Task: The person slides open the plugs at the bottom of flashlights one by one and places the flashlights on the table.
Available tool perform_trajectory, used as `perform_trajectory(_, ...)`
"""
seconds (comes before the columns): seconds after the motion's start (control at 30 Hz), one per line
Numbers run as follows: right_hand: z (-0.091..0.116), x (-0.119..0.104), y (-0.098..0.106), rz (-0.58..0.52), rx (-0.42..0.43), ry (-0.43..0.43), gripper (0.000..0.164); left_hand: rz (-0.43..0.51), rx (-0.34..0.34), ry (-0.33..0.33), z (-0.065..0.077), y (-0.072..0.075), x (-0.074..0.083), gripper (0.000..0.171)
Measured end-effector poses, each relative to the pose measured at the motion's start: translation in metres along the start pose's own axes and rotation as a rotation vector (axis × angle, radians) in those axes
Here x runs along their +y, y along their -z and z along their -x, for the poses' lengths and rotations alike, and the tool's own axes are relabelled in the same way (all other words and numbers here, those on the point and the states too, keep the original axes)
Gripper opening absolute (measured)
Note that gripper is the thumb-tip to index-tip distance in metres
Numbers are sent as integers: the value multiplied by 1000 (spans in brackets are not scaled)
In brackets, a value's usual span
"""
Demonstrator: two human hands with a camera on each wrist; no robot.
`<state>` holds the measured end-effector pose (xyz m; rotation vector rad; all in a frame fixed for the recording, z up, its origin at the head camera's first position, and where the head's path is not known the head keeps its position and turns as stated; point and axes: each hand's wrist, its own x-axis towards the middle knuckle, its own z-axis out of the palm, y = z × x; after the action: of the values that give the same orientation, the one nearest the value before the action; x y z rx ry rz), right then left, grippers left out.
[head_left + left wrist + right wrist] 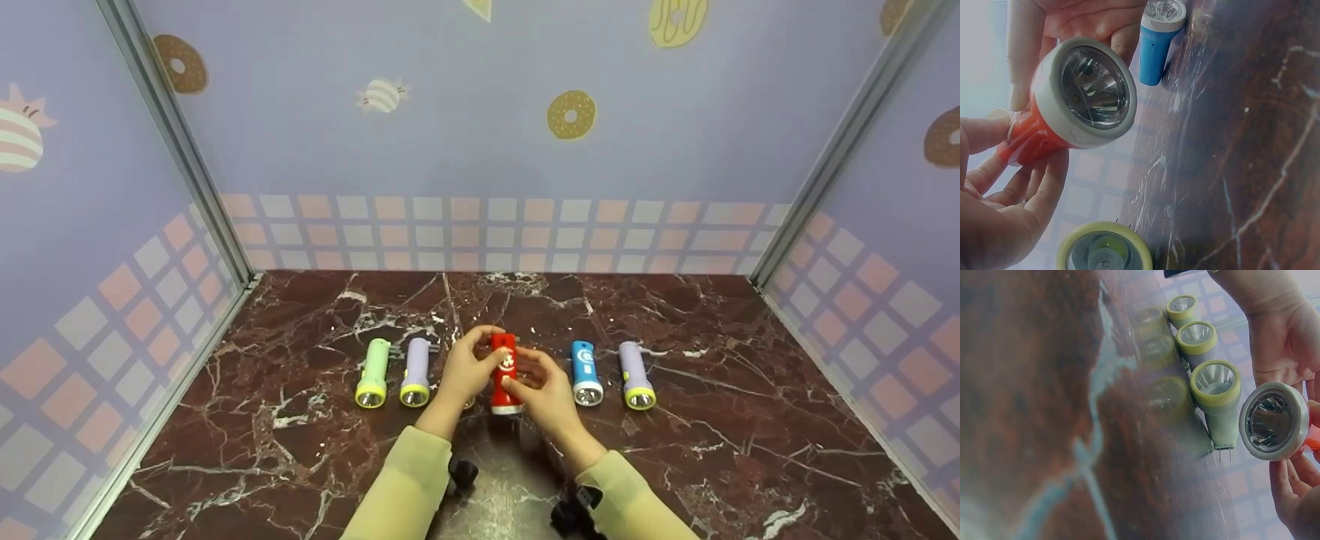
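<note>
A red flashlight [505, 379] with a white lens rim is held in both hands over the table, its lens end toward the person. My left hand [469, 369] grips its upper part, thumb across the front by the white print. Lower down, my right hand [547, 391] holds the body with its thumb at the switch. In the left wrist view the clear lens [1095, 87] faces the camera, fingers wrapped around the red body behind it. A light green flashlight [1222, 424] with a yellow rim and two thin prongs stands just beyond; in the head view my left hand mostly hides it.
Left of the hands lie a green flashlight [376, 371] and a purple flashlight [416, 371]. To the right are a blue flashlight [584, 367] and another purple flashlight [634, 371]. The dark marbled table [262, 465] is bordered by patterned walls [480, 150].
</note>
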<state>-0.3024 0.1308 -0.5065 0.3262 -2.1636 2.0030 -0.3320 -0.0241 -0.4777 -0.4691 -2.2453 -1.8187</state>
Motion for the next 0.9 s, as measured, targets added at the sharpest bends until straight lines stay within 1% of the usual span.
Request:
perform_trajectory(0.17,0,1,0,1,2,-5,52,-5,4,6,0,0,1,31)
perform_trajectory(0.4,1,0,0,-17,-3,-11,53,-4,6,-18,1,0,-1,32)
perform_trajectory(0.63,1,0,-1,-11,-2,-6,52,-10,0,3,0,0,0,31)
perform_trajectory(0.9,1,1,0,-14,-7,2,52,-21,-4,-1,1,0,1,30)
